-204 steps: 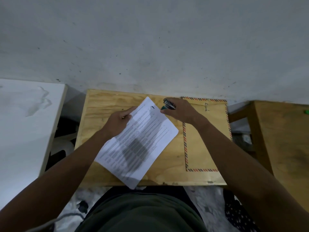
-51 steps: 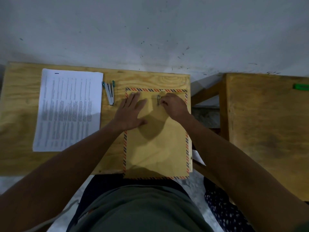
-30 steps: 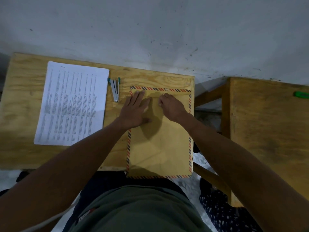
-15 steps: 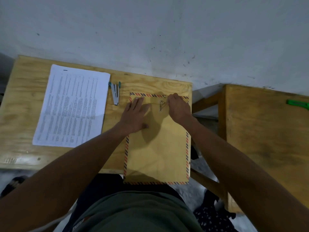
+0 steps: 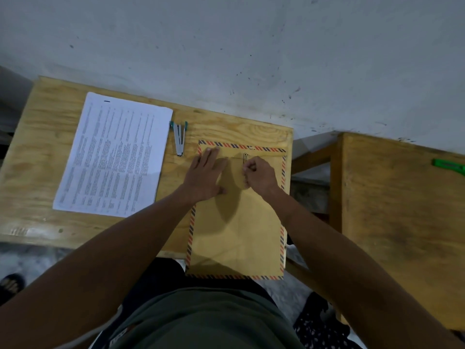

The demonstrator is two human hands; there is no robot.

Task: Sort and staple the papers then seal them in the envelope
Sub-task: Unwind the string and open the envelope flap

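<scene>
A brown envelope (image 5: 236,235) with a striped red-and-blue border lies on the right part of the wooden desk (image 5: 45,152), its near end hanging over the desk's front edge. My left hand (image 5: 206,175) presses flat on its upper left, fingers spread. My right hand (image 5: 259,176) pinches the metal clasp (image 5: 244,158) near the envelope's top. The stapled white papers (image 5: 113,157) lie flat on the desk's left half. A small silver stapler (image 5: 179,138) with teal ends rests between papers and envelope, untouched.
A grey wall runs right behind the desk. A second wooden table (image 5: 402,222) stands to the right across a narrow gap, with a green object (image 5: 449,166) on its far edge. My lap is below the desk edge.
The papers and stapler were put down on the left and the envelope pulled in front of me. In the last second my right hand shifted from the top edge down onto the clasp.
</scene>
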